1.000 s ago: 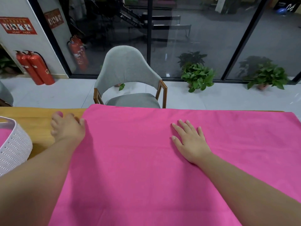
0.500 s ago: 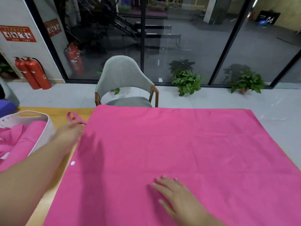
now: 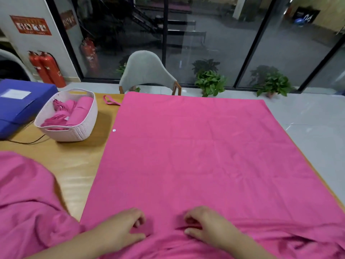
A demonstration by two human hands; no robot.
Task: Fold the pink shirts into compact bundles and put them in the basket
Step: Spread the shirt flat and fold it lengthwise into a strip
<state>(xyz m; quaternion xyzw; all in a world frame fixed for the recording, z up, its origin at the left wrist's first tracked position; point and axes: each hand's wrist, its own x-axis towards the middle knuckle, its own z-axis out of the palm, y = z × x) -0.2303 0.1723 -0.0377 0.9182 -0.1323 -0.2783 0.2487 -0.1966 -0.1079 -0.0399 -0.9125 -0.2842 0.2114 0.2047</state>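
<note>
Gripping the near edge of a spread pink shirt (image 3: 196, 156), left hand (image 3: 121, 230) and right hand (image 3: 205, 227) curl their fingers into the fabric; the basket (image 3: 74, 133) sits far left.

"04" on a dark sign (image 3: 306, 15) beyond the glass, red wall sign (image 3: 30, 25) unreadable

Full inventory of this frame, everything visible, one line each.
spread shirt: 1, pink, flat across the table
crumpled shirt: 1, pink, near left
basket: 1, pale pink, far left on the table
folded bundles: pink, count unclear, inside the basket
table: 1, wood
box: 1, blue, left of the basket
chair: 1, grey, behind the table
fire extinguishers: 3, red, far left
potted plants: 2, green, by the glass
left hand: pinches the spread shirt's near edge
right hand: pinches the same edge
</note>
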